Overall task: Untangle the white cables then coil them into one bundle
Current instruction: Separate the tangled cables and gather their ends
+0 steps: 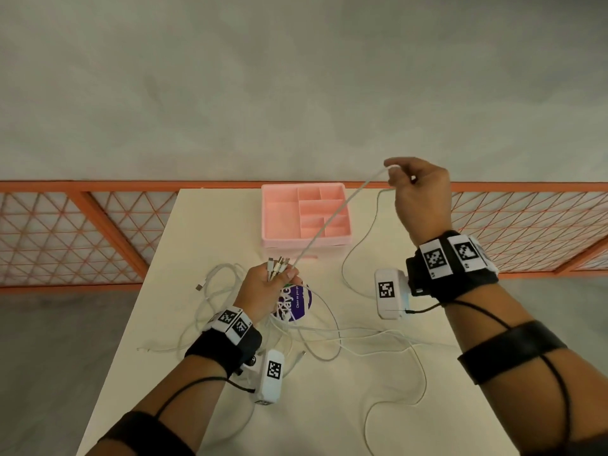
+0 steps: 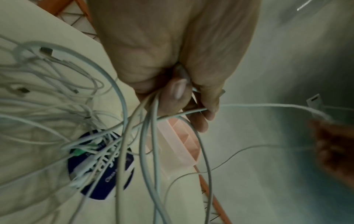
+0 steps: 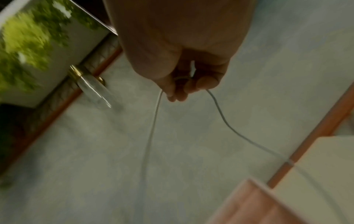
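- Left hand (image 1: 263, 287): positioned low over the centre of the worktop (image 1: 204, 225). Grip state: fingers curled round a cluster of white cables (image 1: 230, 311), grasping them just below their connector ends (image 1: 278, 263), which stand up out of the fist.
- Left wrist view: the left hand (image 2: 172, 60) is seen from behind, with several strands leaving the fist and falling toward the worktop.
- Right hand (image 1: 419, 192): raised above the far right corner of the worktop. Grip state: thumb and fingertips pinch one white cable (image 1: 332, 218).
- Right wrist view: the right hand (image 3: 178, 57) holds the strand in a small bend, with two runs dropping away from the fingers.
- Single cable path: one run is stretched in a straight diagonal line from the right hand down to the left fist, passing above the pink tray (image 1: 279, 218). The other run hangs slack and curves down to the worktop.
- Remaining cables: loose, overlapping loops lie on the worktop around and behind the left hand, some trailing toward the near right edge.
- Round purple item (image 1: 297, 304): lies flat on the worktop just beside the left hand, with strands crossing over it.
- Pink tray: compartmented, at the far edge of the worktop.
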Demonstrator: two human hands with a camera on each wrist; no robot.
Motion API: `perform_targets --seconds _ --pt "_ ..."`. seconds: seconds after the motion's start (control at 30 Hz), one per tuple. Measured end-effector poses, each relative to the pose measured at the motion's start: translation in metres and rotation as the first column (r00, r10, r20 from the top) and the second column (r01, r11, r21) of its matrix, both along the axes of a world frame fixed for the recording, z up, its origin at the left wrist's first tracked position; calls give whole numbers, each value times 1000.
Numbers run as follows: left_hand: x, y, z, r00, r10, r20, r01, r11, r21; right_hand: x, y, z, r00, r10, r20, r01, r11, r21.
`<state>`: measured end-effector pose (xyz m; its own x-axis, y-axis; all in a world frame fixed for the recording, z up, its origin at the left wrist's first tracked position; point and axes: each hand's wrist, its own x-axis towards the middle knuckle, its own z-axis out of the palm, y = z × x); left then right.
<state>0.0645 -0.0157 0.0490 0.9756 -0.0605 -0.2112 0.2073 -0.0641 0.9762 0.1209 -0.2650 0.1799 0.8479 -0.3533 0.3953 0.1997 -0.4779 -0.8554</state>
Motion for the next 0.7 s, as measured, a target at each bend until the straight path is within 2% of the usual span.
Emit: perform_targets --seconds 0.07,0.13,0.2,0.23,0.27,0.37,0.43,0.5,0.57,0.7 --pt "3 0 5 999 35 23 -34 999 -26 -1 -14 -16 990 -35 -137 12 986 -164" --pt "6 -2 14 998 41 49 -37 996 -83 -4 -25 -34 929 -47 -367 -94 929 -357" --pt "10 -4 22 997 15 77 -8 996 -90 -10 -27 -47 823 -12 -568 -254 887 -387" --pt "12 -5 26 995 -16 95 23 997 -72 -14 -24 -50 800 4 -600 -294 874 -386" --pt "12 -7 29 992 -57 114 63 997 -41 -18 -19 -52 815 21 -579 -305 865 -398" --pt "8 -13 35 973 -173 150 164 984 67 -30 8 -52 915 145 -377 -322 824 -466" --pt "5 -16 31 960 -232 157 212 968 134 -35 25 -52 912 249 -325 -400 713 -576" --pt "3 -14 22 946 -284 154 254 948 191 -40 37 -54 889 297 -348 -457 573 -680" --pt "-1 -12 17 948 -305 92 282 938 202 -43 43 -62 873 311 -375 -484 453 -749" --pt "-13 -10 14 925 -381 2 373 908 191 -53 47 -85 812 292 -506 -583 345 -736"
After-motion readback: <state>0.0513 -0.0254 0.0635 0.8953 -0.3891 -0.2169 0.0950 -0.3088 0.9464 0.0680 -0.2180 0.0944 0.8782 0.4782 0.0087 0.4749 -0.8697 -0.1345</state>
